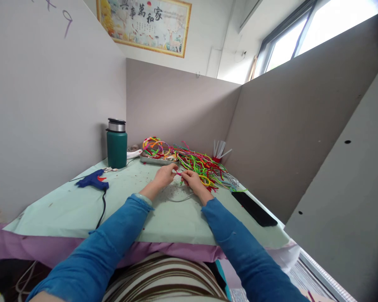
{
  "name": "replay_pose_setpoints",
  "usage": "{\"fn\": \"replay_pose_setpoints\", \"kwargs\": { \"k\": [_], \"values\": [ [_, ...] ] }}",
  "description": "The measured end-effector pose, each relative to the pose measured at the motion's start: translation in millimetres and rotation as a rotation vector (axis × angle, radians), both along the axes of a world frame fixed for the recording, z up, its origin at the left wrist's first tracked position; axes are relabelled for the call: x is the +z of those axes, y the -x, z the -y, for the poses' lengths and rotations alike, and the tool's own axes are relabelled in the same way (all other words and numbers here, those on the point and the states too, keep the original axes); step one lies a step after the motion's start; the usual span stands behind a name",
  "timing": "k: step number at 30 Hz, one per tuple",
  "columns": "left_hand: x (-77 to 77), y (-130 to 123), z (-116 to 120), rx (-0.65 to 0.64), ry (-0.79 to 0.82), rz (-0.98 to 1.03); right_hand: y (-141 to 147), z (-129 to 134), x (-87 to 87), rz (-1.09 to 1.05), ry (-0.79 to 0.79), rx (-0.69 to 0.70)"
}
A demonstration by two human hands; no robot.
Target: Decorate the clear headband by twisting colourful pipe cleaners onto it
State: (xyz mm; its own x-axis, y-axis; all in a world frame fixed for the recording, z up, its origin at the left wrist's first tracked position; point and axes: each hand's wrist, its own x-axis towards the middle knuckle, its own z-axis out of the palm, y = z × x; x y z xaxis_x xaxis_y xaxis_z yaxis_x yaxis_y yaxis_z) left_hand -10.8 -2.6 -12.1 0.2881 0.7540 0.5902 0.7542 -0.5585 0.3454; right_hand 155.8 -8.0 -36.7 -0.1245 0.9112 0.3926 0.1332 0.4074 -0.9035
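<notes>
Three grey partitions [179, 94] around, pale green cloth [56, 216] beneath, pinches a pink piece [178, 173] between left hand [165, 175] and right hand [192, 181], near bright fuzzy stems [204, 165], facing framed wall art [145, 25].

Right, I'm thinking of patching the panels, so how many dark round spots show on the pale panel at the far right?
2. The upper spot and the lower spot both sit near the slanting edge of the pale panel. More may be beyond the picture.
</notes>
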Motion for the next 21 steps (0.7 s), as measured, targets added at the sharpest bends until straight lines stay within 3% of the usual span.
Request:
{"fn": "replay_pose_setpoints", "kwargs": {
  "k": [5, 11, 16, 21],
  "values": [
    [-0.4, -0.2, -2.2, 0.027, 0.0, -0.045, -0.4, 0.6, 0.3, -0.012, -0.009, 0.015],
    [-1.0, 0.3, -7.0, -0.049, 0.019, -0.021, -0.6, 0.6, 0.0, -0.009, -0.008, 0.013],
    [-1.1, 0.8, -11.0, -0.064, 0.198, 0.084, -1.5, -0.8, -1.0, -0.004, -0.02, 0.028],
    [-1.6, -0.4, -12.4, -0.165, 0.441, 0.316, -2.0, -0.7, -1.2, -0.004, -0.028, 0.038]
  ]
}}
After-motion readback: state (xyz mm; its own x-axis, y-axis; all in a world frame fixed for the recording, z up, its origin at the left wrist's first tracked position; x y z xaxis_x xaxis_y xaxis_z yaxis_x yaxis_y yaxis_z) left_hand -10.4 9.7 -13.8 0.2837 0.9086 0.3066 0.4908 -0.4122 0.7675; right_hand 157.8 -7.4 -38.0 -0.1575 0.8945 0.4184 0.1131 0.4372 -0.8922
